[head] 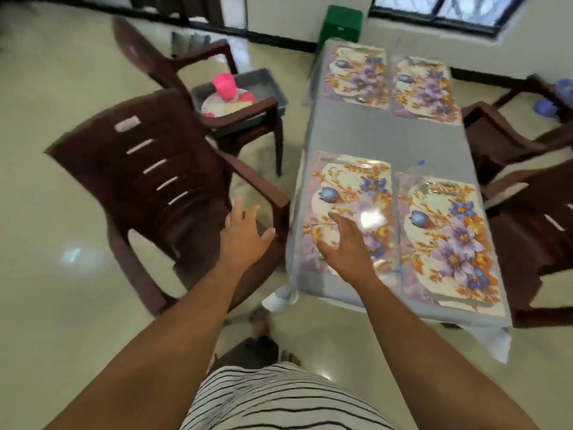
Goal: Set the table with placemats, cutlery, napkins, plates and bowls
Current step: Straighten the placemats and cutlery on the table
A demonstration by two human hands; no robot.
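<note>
Four mats on table (384,138): near pair (350,193) (446,243) at 4 o'clock, far pair (356,76) (426,88) at 1. Cutlery blurred on them. Left hand (243,235) open over chair (161,187); right hand (344,243) open over near-left mat. Tray (248,85) of dishes at 11.

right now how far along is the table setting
Done: four floral placemats lie on the table, each with what looks like blurred cutlery. In hand: nothing; the left hand and right hand are both open. Left: the plates and pink cup sit in the grey tray on a chair. Napkins aren't discernible.
</note>
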